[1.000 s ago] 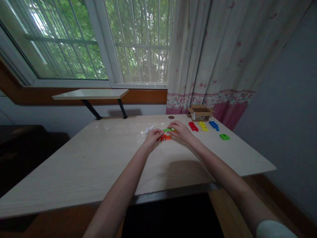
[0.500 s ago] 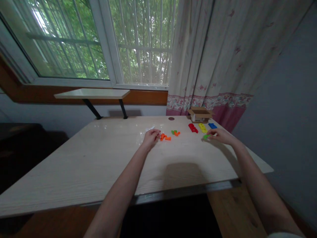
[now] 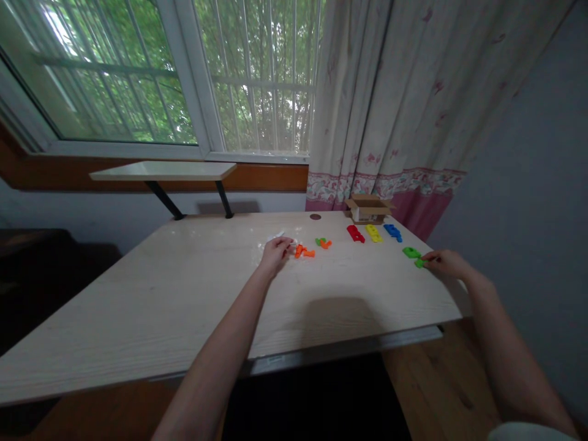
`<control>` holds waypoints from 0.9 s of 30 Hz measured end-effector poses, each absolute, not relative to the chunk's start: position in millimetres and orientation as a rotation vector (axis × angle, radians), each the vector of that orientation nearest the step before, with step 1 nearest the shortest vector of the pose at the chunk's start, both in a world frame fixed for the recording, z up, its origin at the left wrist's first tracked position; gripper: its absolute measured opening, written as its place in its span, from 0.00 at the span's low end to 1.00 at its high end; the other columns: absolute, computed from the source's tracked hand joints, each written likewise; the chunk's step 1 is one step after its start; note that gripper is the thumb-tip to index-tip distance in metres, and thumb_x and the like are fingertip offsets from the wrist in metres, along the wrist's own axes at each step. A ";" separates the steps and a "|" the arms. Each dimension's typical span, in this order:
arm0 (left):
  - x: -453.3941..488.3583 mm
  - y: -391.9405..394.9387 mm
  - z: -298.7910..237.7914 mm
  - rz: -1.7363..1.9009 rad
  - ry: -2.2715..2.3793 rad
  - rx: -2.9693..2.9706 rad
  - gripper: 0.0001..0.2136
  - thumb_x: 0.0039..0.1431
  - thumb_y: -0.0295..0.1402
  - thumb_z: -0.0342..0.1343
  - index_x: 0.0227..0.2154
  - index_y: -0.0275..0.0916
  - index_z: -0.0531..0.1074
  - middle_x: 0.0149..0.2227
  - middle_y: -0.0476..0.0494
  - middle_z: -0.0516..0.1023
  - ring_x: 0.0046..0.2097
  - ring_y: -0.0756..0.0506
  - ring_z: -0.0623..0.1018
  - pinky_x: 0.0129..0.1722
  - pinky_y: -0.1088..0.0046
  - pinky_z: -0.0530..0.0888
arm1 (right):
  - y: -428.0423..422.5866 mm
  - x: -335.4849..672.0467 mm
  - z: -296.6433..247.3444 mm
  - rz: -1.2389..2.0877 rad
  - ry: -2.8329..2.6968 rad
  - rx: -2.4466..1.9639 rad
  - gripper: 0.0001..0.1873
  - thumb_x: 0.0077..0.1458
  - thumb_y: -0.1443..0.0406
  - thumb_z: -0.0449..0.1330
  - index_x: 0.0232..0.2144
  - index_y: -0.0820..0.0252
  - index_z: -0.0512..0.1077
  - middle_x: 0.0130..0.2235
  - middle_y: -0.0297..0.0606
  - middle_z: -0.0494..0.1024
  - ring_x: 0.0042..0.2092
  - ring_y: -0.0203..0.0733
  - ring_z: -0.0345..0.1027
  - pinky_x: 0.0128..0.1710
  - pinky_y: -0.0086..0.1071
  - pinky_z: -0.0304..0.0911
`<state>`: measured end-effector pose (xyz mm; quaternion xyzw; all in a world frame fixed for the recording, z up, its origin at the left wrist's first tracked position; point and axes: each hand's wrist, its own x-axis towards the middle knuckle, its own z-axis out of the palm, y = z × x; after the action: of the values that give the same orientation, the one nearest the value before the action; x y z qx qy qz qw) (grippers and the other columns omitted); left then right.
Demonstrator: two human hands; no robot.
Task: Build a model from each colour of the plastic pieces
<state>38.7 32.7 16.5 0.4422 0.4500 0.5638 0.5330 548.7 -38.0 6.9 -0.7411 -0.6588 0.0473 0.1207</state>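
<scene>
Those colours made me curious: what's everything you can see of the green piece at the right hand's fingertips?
The held green piece is bright and plastic-looking, its exact shape unclear. The right hand pinches it near the table's right side, nearer the camera than a second green piece. I can't tell if it touches either.

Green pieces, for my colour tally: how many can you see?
3 apparent: a green piece beside an orange piece; a second toward the right edge of the table; a third at the right hand, just nearer the camera. Others may be hidden or stacked.
</scene>
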 end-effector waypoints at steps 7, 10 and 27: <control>36.8 38.4 8.7 1.337 1.078 1.077 0.16 0.36 0.41 0.64 0.25 0.32 0.73 0.17 0.50 0.69 0.16 0.57 0.59 0.17 0.79 0.50 | -34.9 550.7 -1.0 0.028 -1.875 -2.079 0.10 0.46 0.63 0.59 0.30 0.58 0.78 0.30 0.43 0.79 0.29 0.41 0.71 0.29 0.31 0.59; 37.2 38.9 8.3 1.342 1.073 1.081 0.16 0.36 0.41 0.64 0.25 0.33 0.73 0.17 0.50 0.69 0.16 0.57 0.58 0.17 0.79 0.50 | -34.7 550.2 -2.2 0.012 -1.865 -2.045 0.11 0.45 0.61 0.59 0.29 0.60 0.77 0.28 0.41 0.79 0.28 0.42 0.70 0.27 0.31 0.59; 37.6 36.7 10.1 1.337 1.084 1.103 0.15 0.36 0.40 0.63 0.24 0.33 0.73 0.17 0.50 0.69 0.16 0.57 0.58 0.17 0.79 0.51 | -33.0 546.6 -2.4 0.023 -1.854 -2.020 0.14 0.43 0.57 0.57 0.28 0.60 0.76 0.28 0.41 0.78 0.29 0.44 0.70 0.28 0.32 0.59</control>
<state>37.6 36.7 10.1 0.4602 0.4523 0.5582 0.5216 546.6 -33.0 -2.4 -0.7220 -0.6627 0.0082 0.1985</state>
